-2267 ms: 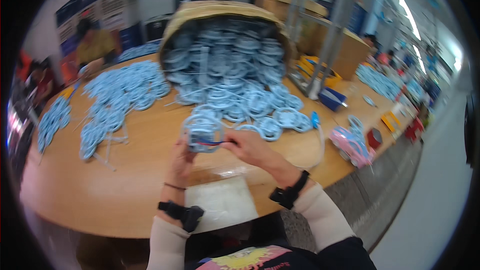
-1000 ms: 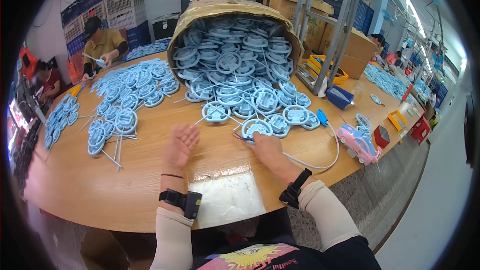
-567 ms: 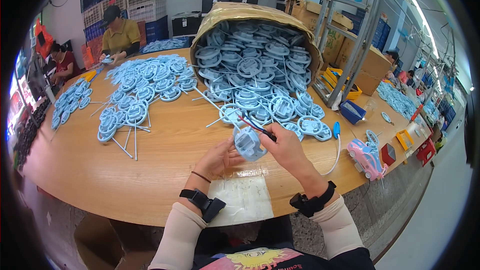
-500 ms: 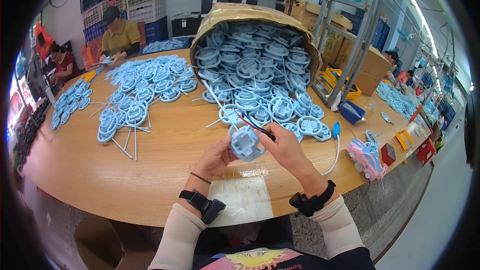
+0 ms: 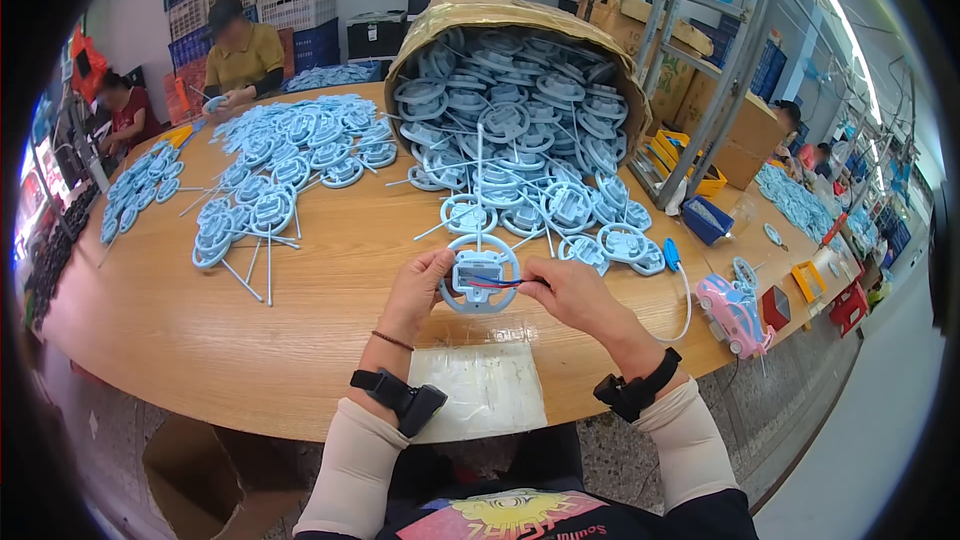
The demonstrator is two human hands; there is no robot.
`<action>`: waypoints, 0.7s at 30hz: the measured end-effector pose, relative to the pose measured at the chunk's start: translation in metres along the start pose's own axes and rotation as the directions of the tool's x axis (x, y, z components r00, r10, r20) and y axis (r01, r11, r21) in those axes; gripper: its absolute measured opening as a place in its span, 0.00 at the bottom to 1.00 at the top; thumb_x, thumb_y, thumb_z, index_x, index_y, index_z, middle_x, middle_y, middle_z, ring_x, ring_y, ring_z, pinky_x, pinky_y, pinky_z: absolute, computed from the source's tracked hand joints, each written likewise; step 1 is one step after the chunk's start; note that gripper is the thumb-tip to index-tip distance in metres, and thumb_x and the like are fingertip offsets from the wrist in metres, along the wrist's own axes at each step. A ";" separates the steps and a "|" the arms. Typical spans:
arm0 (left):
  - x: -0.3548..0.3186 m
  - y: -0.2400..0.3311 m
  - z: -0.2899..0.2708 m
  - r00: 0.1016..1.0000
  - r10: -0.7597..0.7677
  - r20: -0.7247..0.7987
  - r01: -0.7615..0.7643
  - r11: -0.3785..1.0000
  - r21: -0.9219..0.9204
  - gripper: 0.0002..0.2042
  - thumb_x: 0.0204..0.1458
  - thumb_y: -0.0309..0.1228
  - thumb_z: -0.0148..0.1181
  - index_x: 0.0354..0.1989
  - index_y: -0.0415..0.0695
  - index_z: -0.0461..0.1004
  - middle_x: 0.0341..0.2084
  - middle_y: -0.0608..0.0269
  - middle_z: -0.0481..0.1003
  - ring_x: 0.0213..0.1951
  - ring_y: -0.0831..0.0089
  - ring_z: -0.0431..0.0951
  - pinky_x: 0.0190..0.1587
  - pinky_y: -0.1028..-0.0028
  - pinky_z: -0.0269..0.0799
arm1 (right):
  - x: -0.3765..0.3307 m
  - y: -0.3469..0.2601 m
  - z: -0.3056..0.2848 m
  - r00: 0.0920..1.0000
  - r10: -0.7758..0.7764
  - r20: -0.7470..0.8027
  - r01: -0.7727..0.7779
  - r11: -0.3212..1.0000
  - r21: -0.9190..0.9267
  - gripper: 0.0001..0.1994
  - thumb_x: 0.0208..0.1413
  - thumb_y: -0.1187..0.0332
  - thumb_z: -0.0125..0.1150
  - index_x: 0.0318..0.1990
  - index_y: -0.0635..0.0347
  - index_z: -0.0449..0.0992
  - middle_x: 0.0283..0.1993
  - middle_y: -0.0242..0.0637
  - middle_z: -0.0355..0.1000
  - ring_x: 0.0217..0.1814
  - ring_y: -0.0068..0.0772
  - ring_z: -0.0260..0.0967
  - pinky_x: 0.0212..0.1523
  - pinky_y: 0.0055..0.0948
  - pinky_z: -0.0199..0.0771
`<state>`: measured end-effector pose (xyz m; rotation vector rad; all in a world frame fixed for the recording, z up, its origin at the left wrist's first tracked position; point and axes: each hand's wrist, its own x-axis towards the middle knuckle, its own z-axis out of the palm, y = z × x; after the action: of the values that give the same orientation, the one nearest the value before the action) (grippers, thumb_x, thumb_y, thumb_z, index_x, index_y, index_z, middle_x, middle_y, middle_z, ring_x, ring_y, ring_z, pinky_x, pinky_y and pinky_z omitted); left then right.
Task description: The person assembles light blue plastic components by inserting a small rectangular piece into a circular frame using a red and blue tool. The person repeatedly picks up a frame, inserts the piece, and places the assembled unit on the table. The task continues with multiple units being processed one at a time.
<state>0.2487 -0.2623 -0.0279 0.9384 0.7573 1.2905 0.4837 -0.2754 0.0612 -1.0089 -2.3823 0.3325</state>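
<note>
A light-blue toy steering wheel with a thin rod rising from its top is held just above the table's near middle. My left hand grips its left rim between thumb and fingers. The open hollow in its hub faces me. My right hand is closed on a slim dark piece with thin red and blue strands reaching into the hub; whether these are wires or tool tips I cannot tell. Below the wheel, a clear sheet is stuck to the wooden table.
A large carton on its side spills many wheels onto the table. More wheels are heaped at left, near a seated co-worker. A metal frame, blue bin, white cord and pink toy car stand right.
The wheel has turned upright, its hub and rod facing me. The dark piece's strands have come down from above the wheel into the hub.
</note>
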 end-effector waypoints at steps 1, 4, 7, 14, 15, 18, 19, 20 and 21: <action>-0.003 0.002 0.003 1.000 0.001 0.005 0.000 0.999 -0.044 0.13 0.56 0.36 0.51 0.42 0.40 0.72 0.31 0.68 0.73 0.31 0.80 0.73 0.36 0.76 0.74 | 0.001 0.003 0.000 1.000 0.003 -0.006 -0.003 1.000 0.008 0.09 0.50 0.63 0.58 0.31 0.58 0.70 0.23 0.40 0.69 0.25 0.44 0.67 0.26 0.35 0.64; -0.011 0.012 0.012 1.000 -0.008 0.028 0.011 0.994 -0.108 0.11 0.55 0.34 0.53 0.42 0.41 0.72 0.32 0.68 0.74 0.32 0.80 0.73 0.36 0.77 0.73 | 0.003 0.014 -0.006 0.998 0.018 0.067 -0.027 0.992 0.125 0.08 0.49 0.65 0.59 0.30 0.59 0.70 0.22 0.40 0.68 0.24 0.41 0.66 0.26 0.32 0.63; -0.009 0.009 0.015 0.999 -0.033 0.028 0.037 0.988 -0.148 0.11 0.55 0.33 0.52 0.42 0.41 0.72 0.32 0.68 0.74 0.32 0.80 0.74 0.36 0.78 0.73 | 0.002 0.014 -0.010 0.998 0.011 0.061 -0.018 0.994 0.110 0.08 0.49 0.65 0.59 0.29 0.59 0.70 0.22 0.39 0.67 0.23 0.38 0.64 0.25 0.30 0.63; -0.002 -0.005 0.008 0.999 -0.030 -0.027 0.028 0.995 -0.098 0.09 0.54 0.33 0.53 0.40 0.41 0.73 0.30 0.68 0.75 0.30 0.80 0.75 0.34 0.79 0.73 | -0.003 0.019 0.000 0.998 -0.061 0.034 0.060 0.998 0.032 0.08 0.48 0.64 0.58 0.29 0.56 0.68 0.23 0.39 0.69 0.27 0.45 0.68 0.26 0.37 0.64; -0.003 -0.003 0.010 0.999 -0.021 -0.026 0.019 0.994 -0.106 0.10 0.55 0.33 0.53 0.40 0.41 0.73 0.30 0.68 0.75 0.30 0.80 0.75 0.33 0.79 0.73 | -0.002 0.017 0.001 0.998 -0.059 0.033 0.058 0.998 0.028 0.08 0.48 0.64 0.58 0.29 0.56 0.68 0.23 0.39 0.69 0.27 0.45 0.68 0.26 0.37 0.64; -0.003 -0.004 0.008 0.999 -0.009 -0.033 0.005 0.992 -0.126 0.10 0.55 0.34 0.53 0.39 0.41 0.73 0.30 0.67 0.75 0.30 0.79 0.75 0.33 0.79 0.73 | -0.004 0.019 0.009 0.998 -0.066 -0.016 0.067 0.996 0.056 0.08 0.48 0.64 0.58 0.30 0.56 0.68 0.23 0.39 0.69 0.28 0.46 0.68 0.26 0.39 0.64; -0.003 -0.005 0.008 1.000 -0.010 -0.026 0.006 0.991 -0.136 0.10 0.55 0.34 0.52 0.39 0.41 0.73 0.30 0.67 0.75 0.30 0.79 0.75 0.32 0.78 0.73 | -0.005 0.020 0.009 0.997 -0.073 -0.040 0.075 0.995 0.066 0.08 0.48 0.64 0.58 0.30 0.56 0.68 0.23 0.39 0.69 0.28 0.47 0.68 0.27 0.39 0.64; -0.001 -0.006 0.010 1.000 -0.010 -0.020 0.007 0.989 -0.145 0.10 0.55 0.34 0.52 0.40 0.41 0.73 0.30 0.66 0.75 0.30 0.79 0.75 0.32 0.78 0.73 | -0.007 0.019 0.007 0.998 -0.048 -0.035 0.051 0.997 0.064 0.08 0.48 0.64 0.58 0.30 0.56 0.68 0.23 0.39 0.69 0.28 0.46 0.68 0.27 0.39 0.64; -0.002 -0.006 0.011 1.000 -0.007 -0.010 0.005 0.989 -0.150 0.11 0.55 0.35 0.52 0.40 0.40 0.72 0.31 0.66 0.75 0.31 0.78 0.75 0.33 0.77 0.74 | -0.007 0.016 0.007 0.999 -0.031 -0.028 0.033 0.997 0.069 0.08 0.48 0.64 0.58 0.30 0.56 0.68 0.23 0.39 0.69 0.28 0.46 0.68 0.27 0.39 0.64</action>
<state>0.2607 -0.2657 -0.0284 0.8083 0.6604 1.3288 0.4938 -0.2695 0.0461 -0.9373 -2.3435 0.3853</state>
